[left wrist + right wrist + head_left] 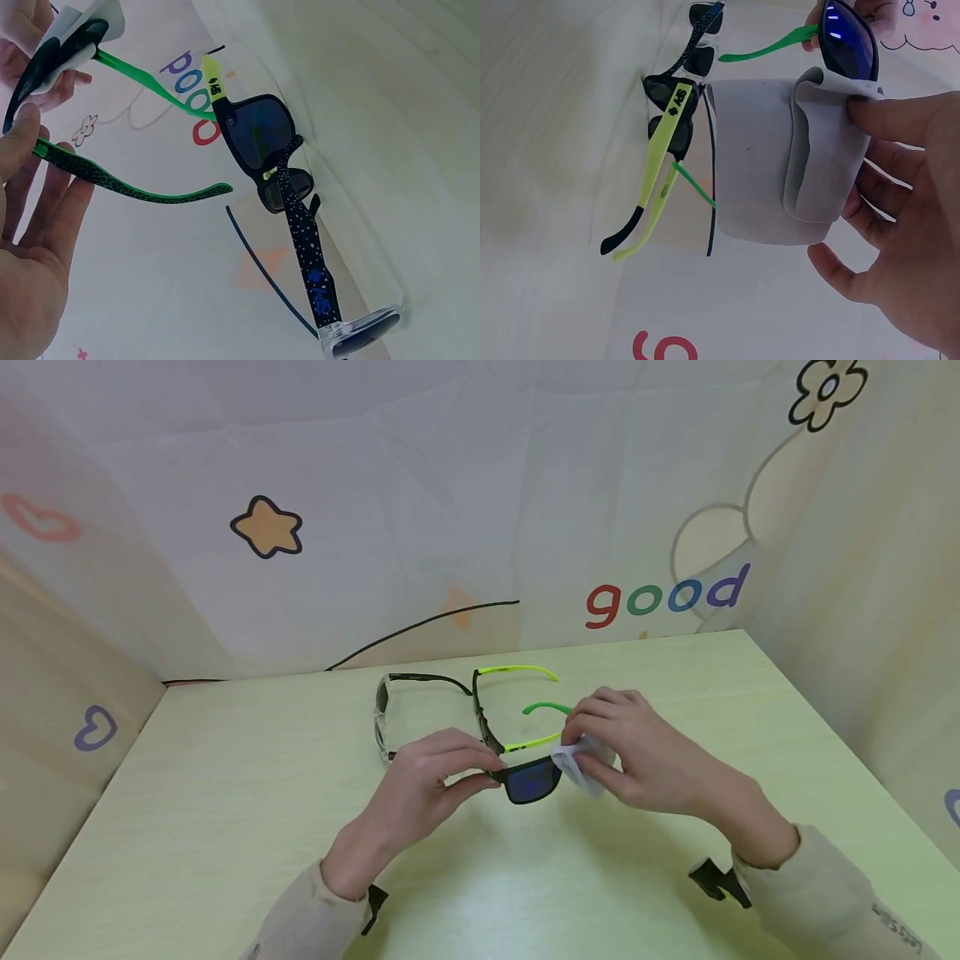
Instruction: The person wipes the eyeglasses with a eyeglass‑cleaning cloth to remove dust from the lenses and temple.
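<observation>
My left hand (431,781) pinches a pair of sunglasses (532,782) at one end of the front, by the hinge. The frame is black, the lenses are dark blue, and the temples are bright green inside. In the left wrist view one patterned temple (135,187) runs past my fingers. With my right hand (645,756) I hold a light grey cloth (581,760), thumb on one side and fingers on the other. The cloth is folded over the far lens and hides it; in the right wrist view the cloth (754,165) hangs wide below the frame.
Behind the hands, black sunglasses with yellow temples (517,669) lie on the pale table (225,827). To their left sit clear-framed sunglasses (380,718) with dark speckled temples. A printed curtain (412,510) stands along the table's back edge and sides.
</observation>
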`<state>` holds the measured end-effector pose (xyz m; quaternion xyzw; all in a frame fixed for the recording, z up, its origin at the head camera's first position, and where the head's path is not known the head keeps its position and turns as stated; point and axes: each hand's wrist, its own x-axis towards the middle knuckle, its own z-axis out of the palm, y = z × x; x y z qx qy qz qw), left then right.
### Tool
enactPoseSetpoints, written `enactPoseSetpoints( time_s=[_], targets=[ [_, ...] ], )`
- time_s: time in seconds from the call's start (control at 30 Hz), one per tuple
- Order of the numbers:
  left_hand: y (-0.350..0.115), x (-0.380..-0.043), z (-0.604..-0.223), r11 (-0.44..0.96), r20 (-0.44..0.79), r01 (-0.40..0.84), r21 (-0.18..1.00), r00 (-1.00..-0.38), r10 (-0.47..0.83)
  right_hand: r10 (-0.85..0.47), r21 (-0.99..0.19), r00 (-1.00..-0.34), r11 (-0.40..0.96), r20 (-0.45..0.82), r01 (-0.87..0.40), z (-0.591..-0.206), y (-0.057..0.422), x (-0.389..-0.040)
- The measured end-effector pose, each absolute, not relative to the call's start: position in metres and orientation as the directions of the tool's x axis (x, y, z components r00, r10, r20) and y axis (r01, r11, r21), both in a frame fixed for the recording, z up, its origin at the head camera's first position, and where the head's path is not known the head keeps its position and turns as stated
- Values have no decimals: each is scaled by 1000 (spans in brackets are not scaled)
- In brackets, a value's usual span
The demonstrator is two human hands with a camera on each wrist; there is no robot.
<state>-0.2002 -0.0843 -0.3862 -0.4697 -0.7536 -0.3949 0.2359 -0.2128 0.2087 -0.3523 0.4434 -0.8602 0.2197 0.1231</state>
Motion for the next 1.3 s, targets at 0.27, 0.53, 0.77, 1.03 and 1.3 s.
enactPoseSetpoints(
  time_s=[0.27, 0.53, 0.77, 1.03, 1.3],
  targets=[
    [-86, -204, -389, 270, 702, 867, 420, -498, 508, -719, -224, -559, 514, 413, -828, -355, 205, -209],
    [-85, -204, -388, 408, 640, 788, 461, -614, 462, -708, -205, -565, 532, 423, -821, -355, 201, -205],
    [-84, -201, -387, 381, 593, 724, 575, -690, 416, -703, -185, -569, 548, 427, -815, -355, 199, -205],
    [-80, -200, -383, 412, 455, 525, 745, -851, 263, -701, -145, -564, 564, 437, -813, -357, 198, -203],
    [-79, -200, -383, 433, 245, 320, 842, -944, 221, -698, -128, -553, 563, 455, -816, -358, 195, -202]
  ],
)
